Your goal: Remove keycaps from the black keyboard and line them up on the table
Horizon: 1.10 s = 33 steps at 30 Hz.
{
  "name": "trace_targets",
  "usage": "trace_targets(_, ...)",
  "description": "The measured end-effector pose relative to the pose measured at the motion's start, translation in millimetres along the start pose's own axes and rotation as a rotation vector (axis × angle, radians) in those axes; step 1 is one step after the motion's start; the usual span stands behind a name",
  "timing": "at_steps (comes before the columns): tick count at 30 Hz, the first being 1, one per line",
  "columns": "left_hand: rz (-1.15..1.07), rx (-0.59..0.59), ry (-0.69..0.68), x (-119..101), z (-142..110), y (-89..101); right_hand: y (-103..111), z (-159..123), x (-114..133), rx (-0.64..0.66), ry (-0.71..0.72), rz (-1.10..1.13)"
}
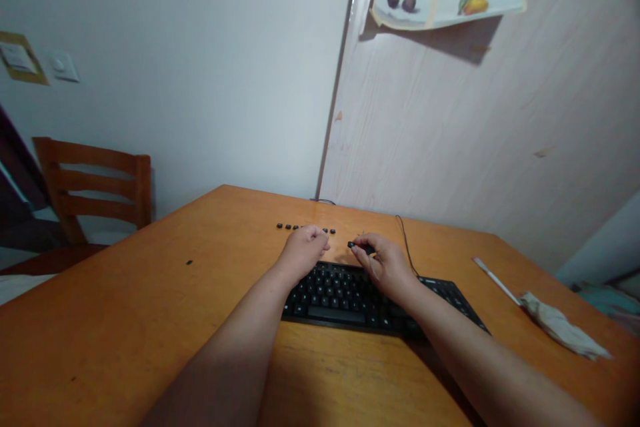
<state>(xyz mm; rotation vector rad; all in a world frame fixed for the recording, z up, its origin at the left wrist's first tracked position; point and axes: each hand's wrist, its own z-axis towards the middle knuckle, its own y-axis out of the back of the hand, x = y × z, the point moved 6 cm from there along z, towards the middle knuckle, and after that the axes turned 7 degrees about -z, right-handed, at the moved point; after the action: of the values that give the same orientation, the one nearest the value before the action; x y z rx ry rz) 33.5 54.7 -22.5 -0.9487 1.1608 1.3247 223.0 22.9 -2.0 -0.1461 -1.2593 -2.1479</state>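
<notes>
A black keyboard [336, 293] lies on the wooden table below both hands. My right hand [385, 263] is above its upper edge, thumb and forefinger pinching a small black keycap [351, 245]. Another dark piece shows under these fingers, its kind unclear. My left hand [304, 252] is curled closed over the keyboard's upper left corner; whether anything is in its fingers is hidden. Just beyond it, several black keycaps [288, 227] stand in a row on the table, partly covered by this hand.
One small dark piece [189, 262] lies apart at the left. A black cable [407, 243] runs behind the keyboard. On the right are a thin white stick [496, 280] and a crumpled pale cloth [563, 328]. A wooden chair [100, 180] stands left, walls behind.
</notes>
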Motion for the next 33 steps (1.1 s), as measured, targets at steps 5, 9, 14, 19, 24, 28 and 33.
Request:
trace_targets(5, 0.179, -0.085, -0.087, 10, 9, 17.6, -6, 16, -21, 0.096, -0.100, 0.007)
trace_targets(9, 0.321, -0.069, -0.134, 8, 7, 19.5, -21, 39, -38, 0.161, -0.137, -0.048)
trace_targets(14, 0.390, -0.028, -0.164, 7, 4, 17.8, -45, 64, -62, 0.278, -0.252, -0.163)
trace_targets(19, 0.387, -0.022, -0.139, 12, 6, 19.7, -64, 75, -76, 0.285, -0.307, -0.211)
trace_targets(24, 0.396, -0.013, -0.119, 13, 7, 19.7, -75, 83, -81, 0.286, -0.299, -0.256)
trace_targets(28, 0.397, -0.006, -0.098, 13, 6, 19.9, -79, 88, -81, 0.296, -0.290, -0.293)
trace_targets(33, 0.387, 0.002, -0.091, 14, 7, 20.2, -83, 90, -80, 0.315, -0.268, -0.327)
